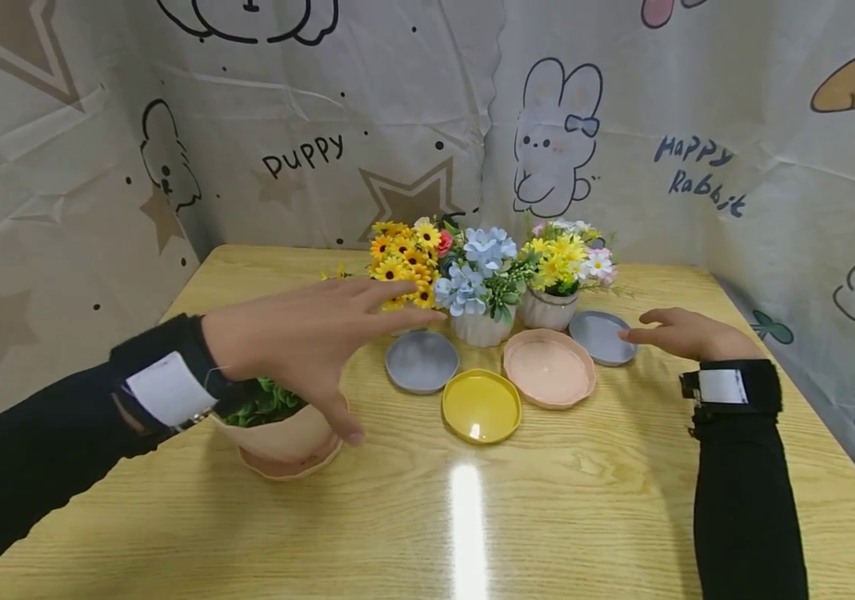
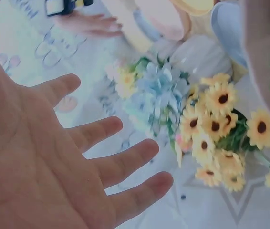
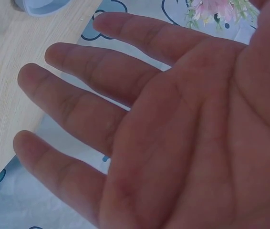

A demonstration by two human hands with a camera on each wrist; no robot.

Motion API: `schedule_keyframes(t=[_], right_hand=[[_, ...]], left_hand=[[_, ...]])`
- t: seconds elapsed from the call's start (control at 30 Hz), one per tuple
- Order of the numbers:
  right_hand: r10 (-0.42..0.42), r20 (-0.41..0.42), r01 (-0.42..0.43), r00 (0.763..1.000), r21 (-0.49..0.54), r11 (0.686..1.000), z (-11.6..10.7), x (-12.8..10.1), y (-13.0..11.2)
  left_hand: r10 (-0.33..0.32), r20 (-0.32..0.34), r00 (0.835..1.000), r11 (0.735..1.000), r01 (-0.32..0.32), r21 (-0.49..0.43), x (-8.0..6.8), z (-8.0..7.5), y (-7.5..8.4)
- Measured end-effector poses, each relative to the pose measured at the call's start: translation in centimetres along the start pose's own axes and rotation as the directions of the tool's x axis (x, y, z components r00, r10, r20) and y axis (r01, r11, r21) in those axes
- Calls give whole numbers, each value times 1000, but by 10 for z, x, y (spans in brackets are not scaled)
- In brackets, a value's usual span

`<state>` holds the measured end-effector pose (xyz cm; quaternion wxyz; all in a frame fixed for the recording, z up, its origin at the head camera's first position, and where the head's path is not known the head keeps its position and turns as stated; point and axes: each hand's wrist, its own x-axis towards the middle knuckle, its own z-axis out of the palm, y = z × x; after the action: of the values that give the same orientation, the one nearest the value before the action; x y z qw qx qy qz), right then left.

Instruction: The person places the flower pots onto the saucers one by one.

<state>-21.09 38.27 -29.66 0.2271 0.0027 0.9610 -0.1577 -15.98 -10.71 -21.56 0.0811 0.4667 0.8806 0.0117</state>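
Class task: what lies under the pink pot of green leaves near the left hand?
A pink saucer sits under the pink pot; only its front rim shows, the rest is covered.

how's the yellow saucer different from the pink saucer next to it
The yellow saucer has a smooth round rim and a glossy face that catches a glare; the pink saucer has a wavy scalloped rim and looks matte. The yellow saucer looks smaller and lies nearer the table's front edge, left of the pink saucer. Both lie flat, face up, empty and untouched by either hand.
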Motion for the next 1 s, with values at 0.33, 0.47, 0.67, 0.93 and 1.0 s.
schedule_keyframes(t=[0.33, 0.47, 0.67, 0.93, 1.0], right_hand=[[-8, 7, 8, 1000, 12, 1000, 0, 0, -1], [-10, 2, 10, 1000, 7, 1000, 0, 0, -1], [-15, -12, 15, 1000, 4, 1000, 1, 0, 0], [-29, -26, 28, 999, -4, 1000, 0, 1, 0], [-34, -23, 34, 999, -2, 999, 0, 0, 0]], left_hand=[[3, 231, 973, 1000, -8, 22, 54, 8, 13], [-4, 292, 957, 1000, 4, -1, 70, 13, 10], [-40, 381, 924, 999, 51, -19, 93, 19, -1], [-105, 446, 889, 993, 115, 5, 113, 32, -5], [-124, 455, 882, 992, 122, 33, 116, 36, -5]])
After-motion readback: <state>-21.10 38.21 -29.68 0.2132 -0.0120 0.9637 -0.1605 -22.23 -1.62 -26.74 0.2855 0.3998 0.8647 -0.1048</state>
